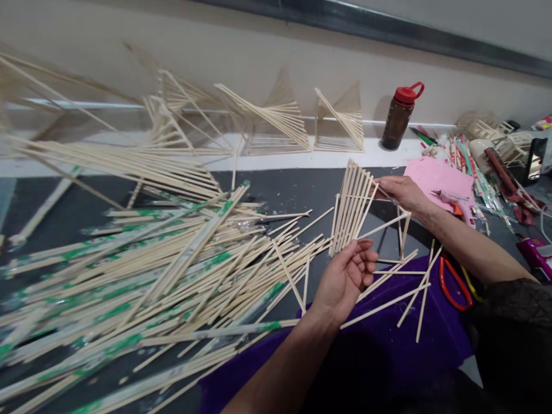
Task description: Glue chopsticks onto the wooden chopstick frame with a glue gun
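Note:
A small twisted structure of wooden sticks, with a fan of thin sticks on its left side, stands in front of me. My left hand is at its lower front edge, fingers curled, thumb and forefinger pinched at the end of a stick. At the upper right corner my right hand grips the same structure; its fingertips are partly hidden behind the sticks. Loose sticks lie below on a purple cloth.
Many chopsticks, some in green-marked wrappers, cover the left of the table. Finished twisted stick structures line the wall. A red-capped bottle, a pink sheet, a glue gun and red-handled scissors are at right.

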